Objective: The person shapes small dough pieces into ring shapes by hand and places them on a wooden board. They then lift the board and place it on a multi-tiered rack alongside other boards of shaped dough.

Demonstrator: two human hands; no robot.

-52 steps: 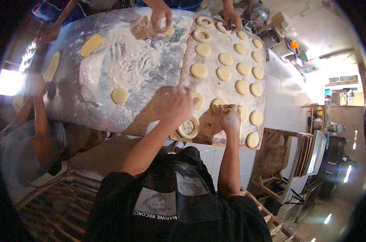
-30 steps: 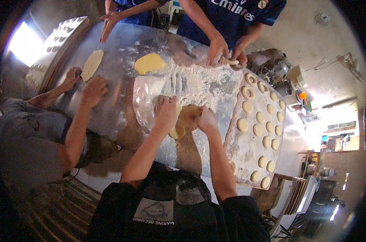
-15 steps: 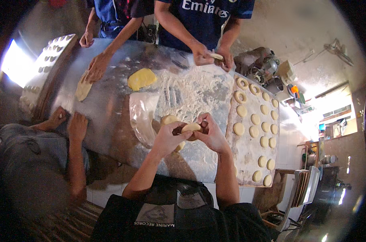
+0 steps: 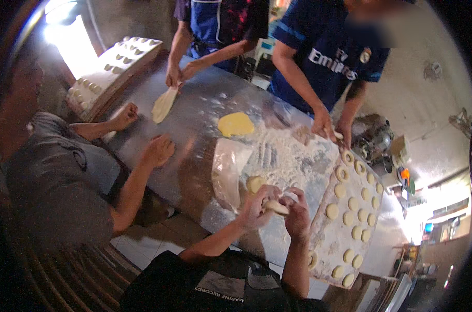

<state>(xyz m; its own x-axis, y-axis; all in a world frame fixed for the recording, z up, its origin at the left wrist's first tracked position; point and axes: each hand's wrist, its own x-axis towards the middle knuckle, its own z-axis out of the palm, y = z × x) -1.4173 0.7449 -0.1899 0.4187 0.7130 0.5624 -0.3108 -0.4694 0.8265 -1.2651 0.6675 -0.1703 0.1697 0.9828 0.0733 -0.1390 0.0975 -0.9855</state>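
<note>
The person's left hand (image 4: 256, 210) and right hand (image 4: 296, 212) hold a piece of dough (image 4: 276, 208) between them, the fingers of both bent and pinching it from either side, above the floured table (image 4: 194, 119). Just beyond the left hand lies a dough round (image 4: 254, 183), with a clear plastic sheet (image 4: 225, 174) beside it. To the right, a board (image 4: 325, 249) bears rows of rounds and several rings. Across the table, a co-worker's hands (image 4: 325, 125) hold another dough piece (image 4: 338, 135).

Dough piece (image 4: 276, 208) partly hidden by fingers (image 4: 269, 193); dough ring (image 4: 314, 260) partly behind right forearm (image 4: 297, 262).
</note>
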